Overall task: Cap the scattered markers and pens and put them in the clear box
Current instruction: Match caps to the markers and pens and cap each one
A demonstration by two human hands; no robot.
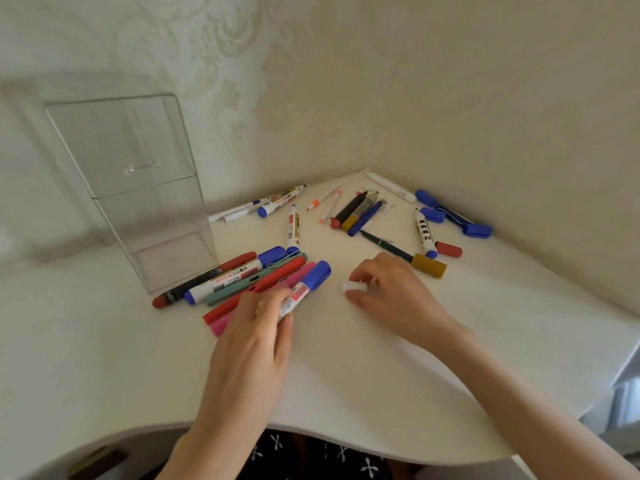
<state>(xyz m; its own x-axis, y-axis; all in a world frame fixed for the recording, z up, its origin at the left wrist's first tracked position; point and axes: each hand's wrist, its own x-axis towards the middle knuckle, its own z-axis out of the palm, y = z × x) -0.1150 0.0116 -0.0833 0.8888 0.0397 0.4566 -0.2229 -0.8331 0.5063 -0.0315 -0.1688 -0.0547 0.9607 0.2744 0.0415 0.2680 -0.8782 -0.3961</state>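
Observation:
My left hand grips a white marker with a blue cap, laid beside a row of capped markers and pens in front of the clear box. My right hand pinches a small white cap just above the table. Further back lie several uncapped markers, a dark pen and loose caps: blue, red and mustard. The clear box stands upright with nothing inside it.
The white table fits into a corner of two wallpapered walls. More white pens lie against the back wall. The table's curved front edge runs close to my body, and its right edge drops off at the far right.

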